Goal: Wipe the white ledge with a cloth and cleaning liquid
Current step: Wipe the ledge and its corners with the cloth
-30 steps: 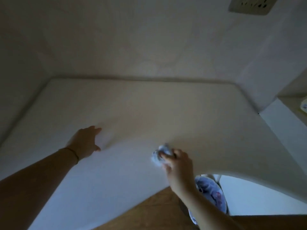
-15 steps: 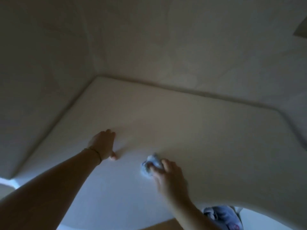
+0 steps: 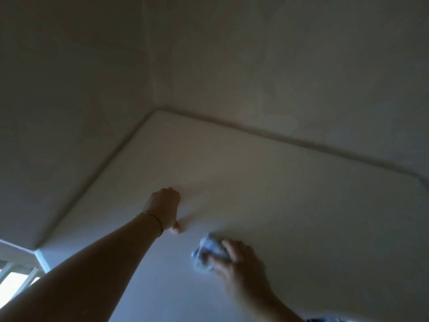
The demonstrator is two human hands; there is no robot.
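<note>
At the far left edge, low in the view, a bright window frame (image 3: 14,273) with pale bars shows below the end of the white ledge (image 3: 267,182). The ledge is a broad, flat, pale surface that fills the middle of the picture; its left side and its far side meet plain walls (image 3: 232,54), which come together in a corner above it.

The person's left forearm reaches in from the lower left and crosses the ledge. A thin gold bracelet (image 3: 153,217) sits around the wrist. The left hand (image 3: 166,205) rests on the ledge with the palm down; the fingers seem to lie loosely flat and grip nothing, with the thumb tip touching the surface near the wrist. The far fingertips are foreshortened, so their exact spread cannot be told.

To the right of it and nearer the camera, a bunched pale blue-white cloth (image 3: 209,252) lies on the ledge, near the left hand but apart from it. The right hand (image 3: 241,266) comes in from the lower right and presses on the cloth, its fingers curled over the cloth's right side and gripping it against the surface. The cloth and these fingers are blurred.

At the bottom right edge, just below the ledge's front rim, a small patch of bluish fabric (image 3: 320,320) shows beside the right forearm.
</note>
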